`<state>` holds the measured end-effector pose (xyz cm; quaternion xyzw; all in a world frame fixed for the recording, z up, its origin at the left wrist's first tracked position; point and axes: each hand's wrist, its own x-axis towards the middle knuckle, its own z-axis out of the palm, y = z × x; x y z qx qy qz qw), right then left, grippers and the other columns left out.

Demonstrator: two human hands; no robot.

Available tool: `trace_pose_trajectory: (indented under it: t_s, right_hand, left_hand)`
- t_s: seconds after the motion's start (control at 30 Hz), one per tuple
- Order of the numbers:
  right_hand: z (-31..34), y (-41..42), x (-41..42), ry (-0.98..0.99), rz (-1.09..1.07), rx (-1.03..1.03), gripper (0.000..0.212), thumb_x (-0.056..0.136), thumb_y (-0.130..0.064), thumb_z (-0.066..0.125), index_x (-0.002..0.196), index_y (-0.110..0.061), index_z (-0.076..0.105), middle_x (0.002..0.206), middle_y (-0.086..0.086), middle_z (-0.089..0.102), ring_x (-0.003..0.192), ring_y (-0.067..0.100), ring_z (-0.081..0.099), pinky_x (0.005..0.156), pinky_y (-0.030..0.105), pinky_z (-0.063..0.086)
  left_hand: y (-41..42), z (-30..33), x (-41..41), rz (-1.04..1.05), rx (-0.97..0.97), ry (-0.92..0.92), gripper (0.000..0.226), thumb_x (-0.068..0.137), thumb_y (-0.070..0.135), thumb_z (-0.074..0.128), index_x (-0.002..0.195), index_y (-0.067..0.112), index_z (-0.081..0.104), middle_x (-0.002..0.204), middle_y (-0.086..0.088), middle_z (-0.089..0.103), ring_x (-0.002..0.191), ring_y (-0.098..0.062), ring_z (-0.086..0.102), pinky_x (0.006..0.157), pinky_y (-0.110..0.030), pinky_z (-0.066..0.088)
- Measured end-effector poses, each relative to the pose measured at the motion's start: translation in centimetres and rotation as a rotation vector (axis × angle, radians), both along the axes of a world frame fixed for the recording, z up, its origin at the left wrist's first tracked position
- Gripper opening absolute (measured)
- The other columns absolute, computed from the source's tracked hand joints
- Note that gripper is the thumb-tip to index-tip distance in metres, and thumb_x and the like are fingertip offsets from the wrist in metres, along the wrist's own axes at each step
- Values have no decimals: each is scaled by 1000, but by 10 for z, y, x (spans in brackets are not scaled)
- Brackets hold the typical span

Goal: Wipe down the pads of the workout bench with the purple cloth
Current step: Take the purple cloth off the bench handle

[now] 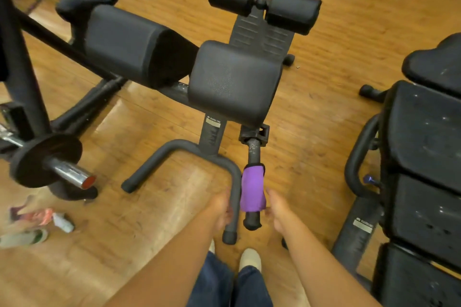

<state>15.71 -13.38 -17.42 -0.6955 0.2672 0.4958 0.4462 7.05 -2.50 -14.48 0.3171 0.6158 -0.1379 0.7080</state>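
Observation:
The black workout bench has two large hip pads, the left pad (pixel 127 45) and the right pad (pixel 232 82), with two roller pads (pixel 264 0) at its far end. The purple cloth (pixel 251 189) hangs wrapped over a black handle bar (pixel 252 219) below the right pad. My left hand (pixel 222 209) hovers left of the cloth beside the bench's curved base leg (pixel 234 182), fingers loosely curled and holding nothing. My right hand (pixel 277 209) is just right of the cloth, thumb apart from it and fingertips at its lower right corner.
A barbell with a black plate (pixel 47 159) and chrome end juts in at the left. Another black padded bench (pixel 424 157) stands close on the right. Shoes and small items (pixel 37 224) lie on the wooden floor at lower left. My feet (pixel 250 259) are just behind the base leg.

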Motion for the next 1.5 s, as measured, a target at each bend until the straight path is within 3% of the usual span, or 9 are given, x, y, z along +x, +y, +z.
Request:
trace_pose_trajectory:
  t_s: [0.1,0.23,0.33,0.47,0.67,0.9,1.13,1.33,1.5]
  right_hand:
    - [-19,-1,-10,169,-145,94,33,93,-40,44,102,-11,58,85,7,59,77,24,55,72,35,43]
    - [-21,2,-5,80,-275,96,14,92,-14,51,93,-4,61,77,6,59,66,18,53,54,26,44]
    - [-14,2,5,64,-317,149,26,88,-6,55,112,3,60,88,12,65,76,23,60,61,31,48]
    - [-2,-2,18,106,-354,231,36,79,-10,67,112,2,57,106,19,65,96,34,61,90,46,49]
    - [13,-9,28,-15,-405,309,44,83,-14,66,124,-2,53,119,15,62,99,28,61,78,39,51]
    - [82,-24,25,-133,-360,512,44,83,-12,65,124,-2,54,117,14,66,106,26,64,90,40,52]
    - [208,-25,30,-424,-106,640,17,82,-4,62,98,-3,68,89,8,74,81,18,69,65,28,56]
    - [313,-34,23,-599,41,573,6,82,-11,64,81,-9,69,70,2,71,65,15,63,54,21,48]
    - [359,-41,8,-768,55,468,21,85,-22,64,93,-4,69,88,12,73,77,24,65,67,34,50]
  left_hand:
    - [-10,-15,-5,75,-183,16,44,99,40,27,74,7,42,73,-11,42,64,-21,39,65,-33,34]
    - [-14,-10,5,323,-238,-39,23,100,31,33,112,13,39,87,-16,55,87,-28,55,81,-41,41]
    - [-15,9,15,488,-265,-94,39,100,19,37,135,2,33,122,-25,51,82,-36,55,87,-44,46]
    - [-22,13,23,467,-299,-119,44,99,19,39,135,-4,32,117,-24,52,79,-35,53,94,-43,37]
    - [-4,-4,15,554,-264,-179,13,92,9,51,95,1,60,113,-17,59,70,-32,67,93,-46,41]
    - [20,32,-16,410,-297,-317,13,81,14,61,85,3,64,78,-16,72,69,-28,71,55,-35,58]
    - [46,155,-22,106,-244,-728,47,43,6,82,88,-1,72,84,-14,71,75,-26,69,68,-32,57]
    - [27,306,-19,-74,19,-993,54,45,19,81,95,0,73,94,-17,72,84,-29,69,71,-33,56]
    - [4,386,-33,-148,180,-1011,36,73,25,51,97,2,66,87,-11,74,77,-20,70,60,-26,55]
